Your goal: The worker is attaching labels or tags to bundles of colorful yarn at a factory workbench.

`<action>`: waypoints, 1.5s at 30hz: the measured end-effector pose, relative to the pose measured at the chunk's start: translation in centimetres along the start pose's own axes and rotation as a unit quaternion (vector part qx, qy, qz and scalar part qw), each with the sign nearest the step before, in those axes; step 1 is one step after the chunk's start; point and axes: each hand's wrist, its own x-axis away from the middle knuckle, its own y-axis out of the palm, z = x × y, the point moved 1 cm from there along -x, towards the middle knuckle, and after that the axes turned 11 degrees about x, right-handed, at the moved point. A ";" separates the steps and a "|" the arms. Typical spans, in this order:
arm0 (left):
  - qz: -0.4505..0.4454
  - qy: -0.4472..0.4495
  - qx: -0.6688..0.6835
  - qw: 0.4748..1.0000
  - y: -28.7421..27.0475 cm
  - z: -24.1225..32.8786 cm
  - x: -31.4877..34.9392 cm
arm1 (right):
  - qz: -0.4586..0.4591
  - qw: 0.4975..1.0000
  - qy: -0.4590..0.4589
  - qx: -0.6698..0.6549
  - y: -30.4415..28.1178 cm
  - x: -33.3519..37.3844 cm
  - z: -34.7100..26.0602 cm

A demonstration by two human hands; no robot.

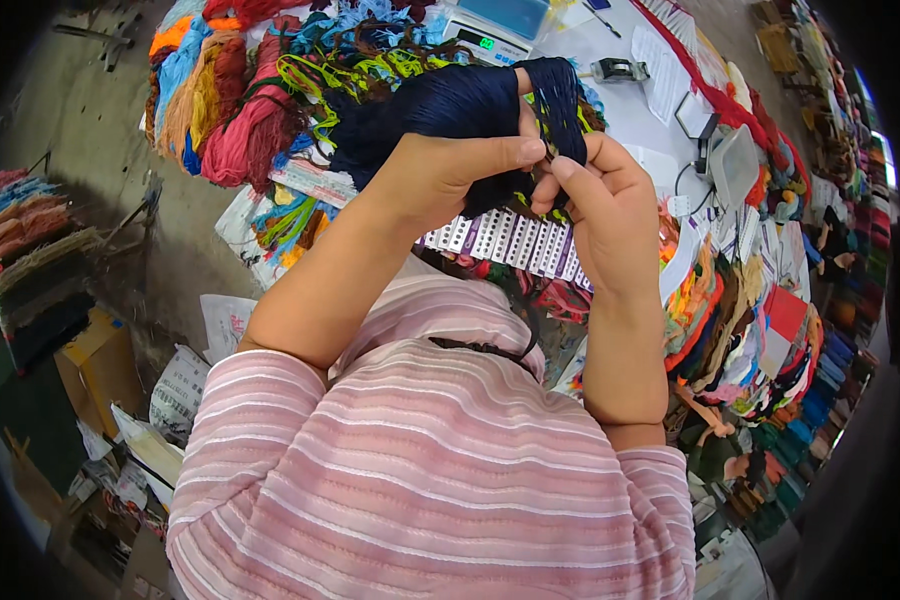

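A thick hank of dark navy yarn [450, 105] lies across the front of the table, and its right end is lifted between my hands. My left hand [445, 165] is closed on the navy yarn, with strands looped over a finger. Close by on the right, my right hand [615, 200] pinches at the same strands, thumb and fingertips pressed together near my left thumb. What exactly sits between the fingertips is too small to make out. Neon-yellow yarn [315, 85] shows beside the navy hank, and a white card with purple stripes and rows of dots [515, 240] is below my hands.
Bundles of pink yarn [240, 140] and other colours pile up on the table's left. A digital scale [485, 40] stands at the back, with a black tape dispenser [620, 70] to its right. More colourful hanks [740, 350] hang at the right. A cardboard box [100, 370] stands at lower left.
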 end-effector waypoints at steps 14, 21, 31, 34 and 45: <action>-0.098 -0.256 0.187 0.943 -2.1 0.3 -0.5 | -0.104 0.983 0.037 0.146 -5.2 -1.9 -2.0; -0.062 -0.079 0.399 0.911 -3.4 -1.5 -0.7 | -0.045 0.986 0.079 -0.143 -10.8 -6.1 -2.2; -0.222 -0.058 0.403 0.886 -4.0 -2.2 -1.5 | -0.014 0.993 -0.041 0.113 -2.1 -7.1 -4.7; -0.210 -0.054 0.412 0.885 -4.0 -2.2 -1.3 | -0.050 0.958 -0.052 0.277 0.0 -5.5 -5.9; -0.099 -0.062 0.179 0.977 -1.9 -0.6 -1.7 | 0.014 0.883 -0.205 0.422 1.3 -2.6 -2.6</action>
